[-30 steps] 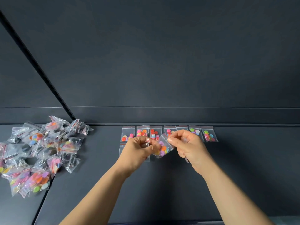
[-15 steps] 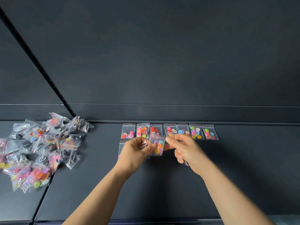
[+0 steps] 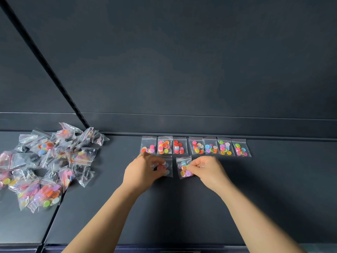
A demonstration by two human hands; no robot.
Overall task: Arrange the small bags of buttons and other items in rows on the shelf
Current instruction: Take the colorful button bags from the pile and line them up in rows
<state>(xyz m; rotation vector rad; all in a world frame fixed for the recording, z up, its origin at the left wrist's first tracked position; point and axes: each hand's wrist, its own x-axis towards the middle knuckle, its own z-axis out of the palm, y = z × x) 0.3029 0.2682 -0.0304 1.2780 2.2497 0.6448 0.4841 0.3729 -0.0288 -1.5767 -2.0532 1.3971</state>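
Observation:
A row of several small clear bags of coloured buttons (image 3: 196, 147) lies along the back of the dark shelf (image 3: 273, 189). In front of it two more bags lie flat. My left hand (image 3: 142, 170) rests its fingertips on the left bag (image 3: 166, 168), which it partly hides. My right hand (image 3: 207, 169) pinches the right edge of the second bag (image 3: 184, 168), which lies on the shelf. A loose pile of bags (image 3: 47, 165) with buttons and other small items sits at the left.
A dark back wall with a low ledge (image 3: 200, 125) rises behind the row. A seam (image 3: 52, 216) between shelf panels runs under the pile. The shelf's front edge (image 3: 182, 246) is near the bottom.
Both hands held one bag up between them; now that bag lies on the shelf under my right fingers, and my left hand has shifted left onto the neighbouring bag.

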